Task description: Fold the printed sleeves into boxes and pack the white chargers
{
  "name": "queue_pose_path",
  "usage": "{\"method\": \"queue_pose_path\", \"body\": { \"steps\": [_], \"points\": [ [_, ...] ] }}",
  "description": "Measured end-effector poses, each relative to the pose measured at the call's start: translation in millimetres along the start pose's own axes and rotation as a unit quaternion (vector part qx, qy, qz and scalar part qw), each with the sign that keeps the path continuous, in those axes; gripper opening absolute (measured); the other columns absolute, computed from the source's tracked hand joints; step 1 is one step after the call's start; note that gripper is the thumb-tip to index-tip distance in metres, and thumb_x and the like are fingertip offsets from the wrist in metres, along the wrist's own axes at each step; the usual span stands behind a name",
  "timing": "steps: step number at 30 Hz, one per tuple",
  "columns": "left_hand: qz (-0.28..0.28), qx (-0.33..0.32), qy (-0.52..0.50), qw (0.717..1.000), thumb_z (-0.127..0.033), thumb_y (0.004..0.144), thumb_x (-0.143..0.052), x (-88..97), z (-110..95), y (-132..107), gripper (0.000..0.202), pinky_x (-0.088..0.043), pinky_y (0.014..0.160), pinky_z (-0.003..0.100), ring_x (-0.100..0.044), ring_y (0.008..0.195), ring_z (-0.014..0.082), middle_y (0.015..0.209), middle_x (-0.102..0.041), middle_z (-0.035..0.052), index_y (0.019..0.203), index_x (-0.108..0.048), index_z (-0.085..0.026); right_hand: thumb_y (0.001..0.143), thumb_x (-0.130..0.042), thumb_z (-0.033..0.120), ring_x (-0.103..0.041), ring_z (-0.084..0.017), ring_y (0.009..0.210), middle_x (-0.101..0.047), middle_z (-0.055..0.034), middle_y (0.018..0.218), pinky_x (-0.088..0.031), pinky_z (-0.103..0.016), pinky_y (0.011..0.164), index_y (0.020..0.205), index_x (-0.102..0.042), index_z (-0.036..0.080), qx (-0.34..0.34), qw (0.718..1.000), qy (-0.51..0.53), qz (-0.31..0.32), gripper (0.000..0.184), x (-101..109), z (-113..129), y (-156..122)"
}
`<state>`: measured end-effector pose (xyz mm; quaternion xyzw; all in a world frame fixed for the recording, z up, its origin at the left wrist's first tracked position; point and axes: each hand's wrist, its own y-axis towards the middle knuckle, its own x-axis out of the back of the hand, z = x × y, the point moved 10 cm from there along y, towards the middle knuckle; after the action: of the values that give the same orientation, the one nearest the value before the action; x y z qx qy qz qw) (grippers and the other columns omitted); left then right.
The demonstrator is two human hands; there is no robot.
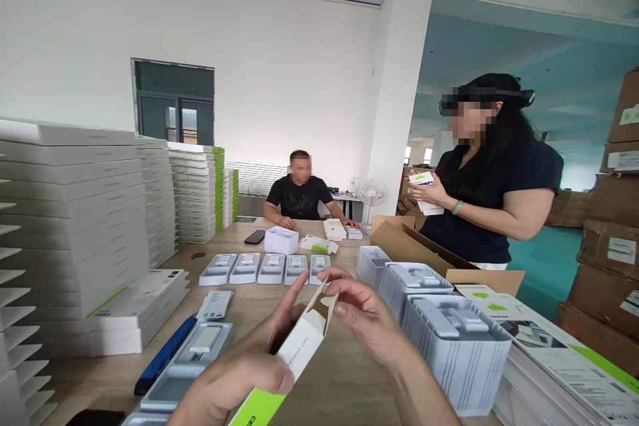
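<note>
A slim white and green carton (305, 341) is held slantwise over the table, its upper end open with the flaps raised. My left hand (239, 369) is wrapped around its body, thumb along the printed side. At the open end, my right hand (367, 313) pinches a flap between thumb and fingers. Whatever is inside the carton is hidden. Left of my hands lies a grey-white plastic tray (222, 339) with a white piece in it, near a blue stapler-like tool (167, 353). Beyond, a row of several similar trays (244, 269) holds small white pieces.
Stacked white boxes (90, 213) line the left side. Nested trays (456, 346) and flat printed packages (564, 339) stand on the right, by an open cardboard box (399, 239). One person (299, 196) sits opposite; another (489, 193) stands right, holding cartons.
</note>
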<state>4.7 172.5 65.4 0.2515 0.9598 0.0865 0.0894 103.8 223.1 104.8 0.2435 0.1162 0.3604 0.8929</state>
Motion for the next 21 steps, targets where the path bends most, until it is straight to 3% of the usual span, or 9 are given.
{"method": "queue_pose_path", "body": {
  "steps": [5,7,9,11,12,13,16,19,21],
  "points": [
    [0.002,-0.013,0.025,1.000,-0.031,0.053,-0.069,1.5,-4,-1,0.117,-0.019,0.112,0.052,-0.037,0.134,0.0370,0.152,-0.040,0.0022,0.154,-0.011,-0.034,0.082,-0.073,0.038,-0.059,-0.022,0.104,-0.058,-0.0040,0.119,-0.052,-0.031,0.080,0.086,-0.072,0.026,0.007,1.000,0.001,-0.016,0.013,2,6,2],
    [-0.074,-0.023,0.140,0.987,-0.032,0.062,-0.067,15.9,-17,-5,0.102,-0.015,0.116,0.052,-0.025,0.143,0.0358,0.159,-0.029,-0.0008,0.152,-0.020,-0.037,0.084,-0.071,0.036,-0.057,-0.021,0.107,-0.060,-0.0039,0.112,-0.048,-0.030,0.086,0.083,-0.071,0.025,0.043,0.996,-0.054,-0.062,0.011,11,16,2],
    [-0.222,-0.057,0.342,0.911,-0.035,0.074,-0.063,37.7,-45,-16,0.076,-0.015,0.117,0.053,-0.022,0.144,0.0344,0.157,-0.032,-0.0011,0.145,-0.037,-0.040,0.086,-0.069,0.035,-0.055,-0.021,0.110,-0.059,-0.0038,0.112,-0.045,-0.029,0.090,0.082,-0.071,0.025,0.079,0.981,-0.131,-0.123,0.011,22,29,0],
    [-0.338,-0.077,0.490,0.800,-0.045,0.080,-0.061,45.2,-71,-30,0.060,-0.030,0.111,0.051,-0.036,0.136,0.0344,0.151,-0.038,0.0004,0.138,-0.047,-0.042,0.089,-0.066,0.034,-0.055,-0.020,0.108,-0.056,-0.0035,0.113,-0.045,-0.027,0.087,0.083,-0.072,0.026,0.102,0.956,-0.214,-0.174,0.011,27,39,-5],
    [-0.362,-0.071,0.517,0.772,-0.051,0.081,-0.061,45.2,-75,-33,0.060,-0.040,0.103,0.049,-0.047,0.125,0.0332,0.149,-0.039,0.0015,0.139,-0.047,-0.043,0.090,-0.064,0.033,-0.056,-0.019,0.106,-0.055,-0.0033,0.113,-0.045,-0.026,0.084,0.085,-0.072,0.027,0.110,0.943,-0.253,-0.187,0.012,26,43,-7],
    [-0.363,-0.057,0.513,0.776,-0.057,0.081,-0.060,44.6,-73,-32,0.064,-0.047,0.094,0.045,-0.056,0.112,0.0301,0.148,-0.040,0.0024,0.141,-0.042,-0.044,0.091,-0.062,0.032,-0.057,-0.018,0.103,-0.055,-0.0031,0.114,-0.045,-0.026,0.081,0.087,-0.073,0.028,0.118,0.931,-0.288,-0.190,0.013,23,46,-9],
    [-0.321,-0.024,0.403,0.857,-0.062,0.084,-0.054,39.5,-49,-19,0.070,-0.052,0.080,0.037,-0.063,0.088,0.0217,0.139,-0.051,0.0056,0.147,-0.032,-0.040,0.095,-0.055,0.027,-0.057,-0.016,0.096,-0.054,-0.0033,0.114,-0.045,-0.027,0.077,0.096,-0.073,0.031,0.148,0.904,-0.366,-0.163,0.018,3,50,-10],
    [-0.314,-0.026,0.302,0.900,-0.061,0.088,-0.050,39.6,-34,-11,0.059,-0.052,0.082,0.036,-0.065,0.089,0.0229,0.104,-0.069,0.0042,0.139,-0.045,-0.031,0.097,-0.051,0.023,-0.057,-0.016,0.093,-0.054,-0.0045,0.111,-0.046,-0.028,0.077,0.103,-0.073,0.032,0.170,0.894,-0.392,-0.136,0.024,-12,49,-9],
    [-0.321,-0.038,0.256,0.911,-0.060,0.088,-0.052,44.1,-32,-9,0.052,-0.053,0.085,0.037,-0.066,0.090,0.0227,0.101,-0.070,0.0038,0.129,-0.054,-0.027,0.096,-0.051,0.022,-0.057,-0.016,0.089,-0.054,-0.0049,0.109,-0.047,-0.029,0.075,0.105,-0.073,0.031,0.167,0.900,-0.383,-0.122,0.025,-15,46,-7]
  ]
}}
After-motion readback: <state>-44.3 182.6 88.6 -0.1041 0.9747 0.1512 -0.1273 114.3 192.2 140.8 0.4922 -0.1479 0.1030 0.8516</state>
